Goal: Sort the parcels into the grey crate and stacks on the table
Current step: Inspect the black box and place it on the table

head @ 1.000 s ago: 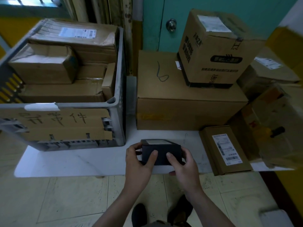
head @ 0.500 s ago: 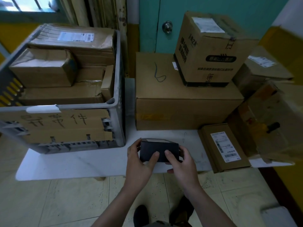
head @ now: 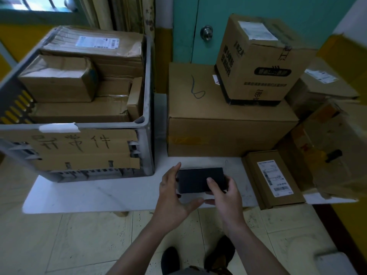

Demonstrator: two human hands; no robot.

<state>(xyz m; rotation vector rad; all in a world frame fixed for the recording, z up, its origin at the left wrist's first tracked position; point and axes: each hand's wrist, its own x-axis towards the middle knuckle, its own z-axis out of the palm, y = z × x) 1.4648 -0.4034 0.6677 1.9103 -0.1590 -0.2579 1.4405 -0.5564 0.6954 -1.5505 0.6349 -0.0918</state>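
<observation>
Two hands, the left hand (head: 174,193) and the right hand (head: 225,195), gripped one small black rectangular box (head: 198,179), not yet sorted, over the white surface (head: 99,193), with the well-filled grey plastic crate (head: 147,124) to their left and stacked cardboard cartons (head: 228,132) beyond.

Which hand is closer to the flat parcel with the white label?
Right. The right hand grips the black box at the end nearer the flat parcel; the left hand holds its far end.

Parcel depot: stacked cartons (head: 228,126), labelled crate (head: 147,108)
</observation>
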